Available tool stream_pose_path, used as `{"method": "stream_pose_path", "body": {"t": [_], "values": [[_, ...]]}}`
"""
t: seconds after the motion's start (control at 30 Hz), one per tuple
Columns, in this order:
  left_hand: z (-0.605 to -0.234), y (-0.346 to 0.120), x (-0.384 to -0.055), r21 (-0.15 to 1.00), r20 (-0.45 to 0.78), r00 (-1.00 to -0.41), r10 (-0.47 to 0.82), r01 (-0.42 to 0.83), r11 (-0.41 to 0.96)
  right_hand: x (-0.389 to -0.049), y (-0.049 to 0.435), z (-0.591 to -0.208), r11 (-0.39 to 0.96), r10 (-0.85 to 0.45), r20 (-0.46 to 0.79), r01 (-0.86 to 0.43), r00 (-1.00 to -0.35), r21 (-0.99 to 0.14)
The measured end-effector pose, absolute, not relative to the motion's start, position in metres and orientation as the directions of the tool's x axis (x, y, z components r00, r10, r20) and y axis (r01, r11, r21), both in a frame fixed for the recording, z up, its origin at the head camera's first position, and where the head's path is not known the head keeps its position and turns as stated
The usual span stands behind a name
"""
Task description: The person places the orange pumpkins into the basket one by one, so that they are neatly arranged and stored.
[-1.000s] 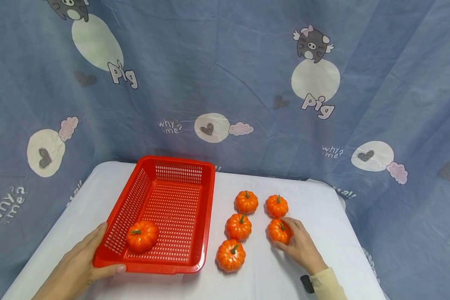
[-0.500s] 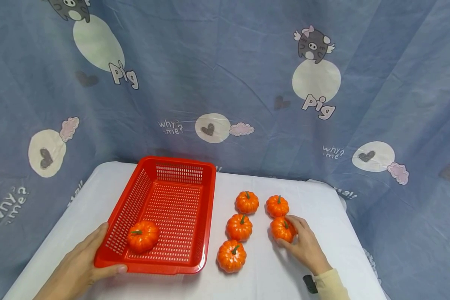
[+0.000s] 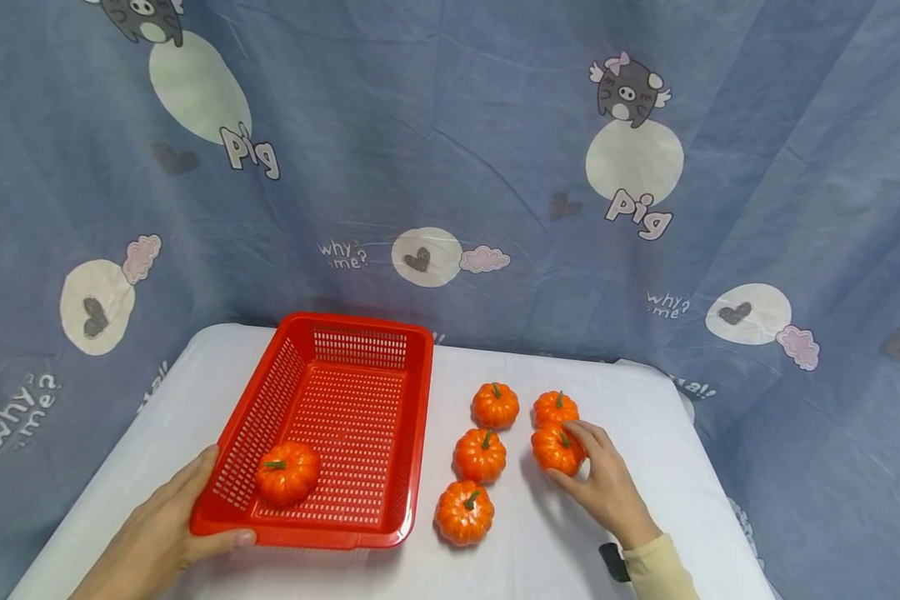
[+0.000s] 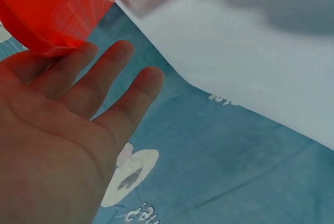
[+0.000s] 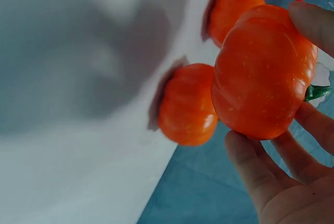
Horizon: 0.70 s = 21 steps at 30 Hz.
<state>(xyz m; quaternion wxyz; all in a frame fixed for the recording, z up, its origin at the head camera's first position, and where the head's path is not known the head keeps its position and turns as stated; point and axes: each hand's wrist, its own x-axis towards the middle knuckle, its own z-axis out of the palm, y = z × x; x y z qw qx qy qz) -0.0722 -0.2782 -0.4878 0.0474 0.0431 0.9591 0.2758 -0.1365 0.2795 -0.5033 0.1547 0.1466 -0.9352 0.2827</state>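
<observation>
1. Here, the right hand point(image 3: 603, 487) pinches a pumpkin point(image 3: 553, 450) between thumb and fingers, at the right, just nearer than the far-right pumpkin point(image 3: 556, 406).
2. The left hand point(image 3: 157, 521), fingers spread, touches the basket point(image 3: 352, 417) at its near left corner.
3. The loose pumpkin point(image 3: 287, 473) lies inside, near left.
4. Three pumpkins point(image 3: 480, 456) line the table point(image 3: 517, 550) between basket and right hand.

pumpkins point(image 3: 555, 450): glossy, smooth | basket point(image 3: 352, 433): shiny plastic | backdrop point(image 3: 450, 125): matt cloth
</observation>
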Motion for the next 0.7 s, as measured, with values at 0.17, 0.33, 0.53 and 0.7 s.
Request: {"method": "stream_pose_path", "body": {"t": [0.17,0.33,0.53,0.7], "values": [[-0.488,-0.278,-0.073,0.531,-0.068,-0.992,0.107,0.055,0.846,-0.139,0.269,-0.497,0.776,-0.205,0.381,-0.387,-0.901,-0.498],[-0.487,-0.278,-0.073,0.533,-0.079,-0.991,0.105,0.047,0.845,-0.143,0.260,-0.492,0.757,-0.227,0.398,-0.418,-0.889,-0.503],[-0.487,-0.278,-0.074,0.531,-0.112,-0.989,0.095,0.021,0.847,-0.147,0.248,-0.486,0.729,-0.257,0.419,-0.459,-0.871,-0.508],[-0.486,-0.278,-0.075,0.524,-0.101,-0.990,0.096,0.029,0.851,-0.151,0.238,-0.483,0.713,-0.270,0.435,-0.482,-0.859,-0.509]]}}
